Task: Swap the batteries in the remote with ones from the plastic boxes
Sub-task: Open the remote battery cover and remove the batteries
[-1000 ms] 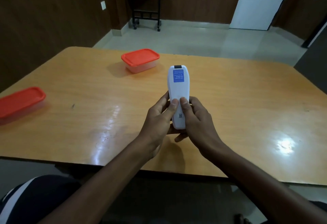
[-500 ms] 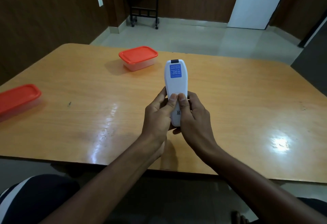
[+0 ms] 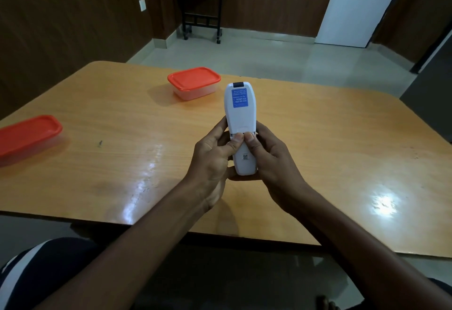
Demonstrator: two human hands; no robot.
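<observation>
Two hands hold one white plastic remote (image 3: 241,123) back-side up above the glossy orange-brown wooden tabletop (image 3: 318,143), near its front edge. Left hand (image 3: 212,160) and right hand (image 3: 271,160) both clasp the lower half, thumbs side by side on the battery cover; a narrow gap shows at the cover's upper edge. Blue rectangular label on the remote's upper back, small code mark lower down. Clear plastic box with orange-red lid (image 3: 194,82) sits closed toward the far left of the tabletop, just beyond the remote. Second clear box with orange-red lid (image 3: 27,136) lies at the left edge, partly out of frame, well apart from the first. Tabletop shows bright light reflections and a small dark mark. Room: dark wood-panelled walls, pale tiled floor, black wheeled stand (image 3: 200,8) at the far wall, white door (image 3: 354,6) at right.
</observation>
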